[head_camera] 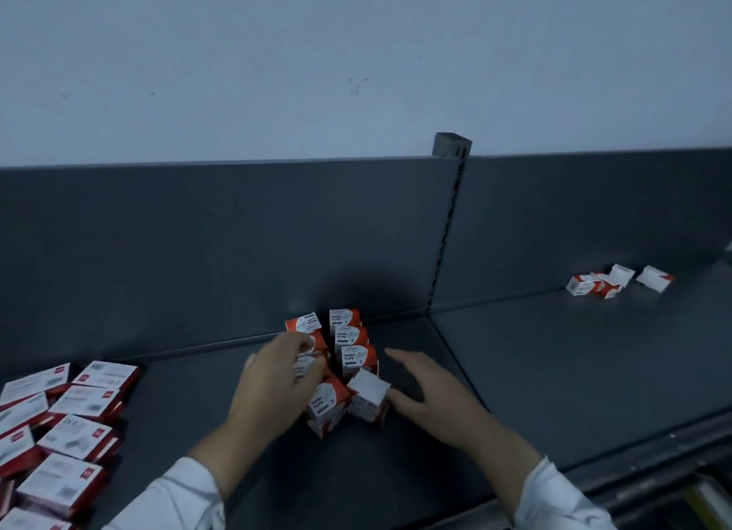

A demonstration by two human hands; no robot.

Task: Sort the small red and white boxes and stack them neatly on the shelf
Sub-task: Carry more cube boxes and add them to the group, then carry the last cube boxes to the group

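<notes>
Sorting partly done: left hand (277, 375) pinches a box (304, 368) in the half-aligned paper-clip cluster (350, 343) on the shelf (554, 371), right hand (427, 395) spread wide alongside; stray boxes (618, 284) remain far right.

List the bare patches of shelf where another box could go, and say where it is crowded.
Bare shelf lies between the flat boxes at left and the left hand; more lies right of the right hand, across the seam up to the loose boxes. Crowded: the paper clip boxes in the centre, hemmed by both hands.
</notes>
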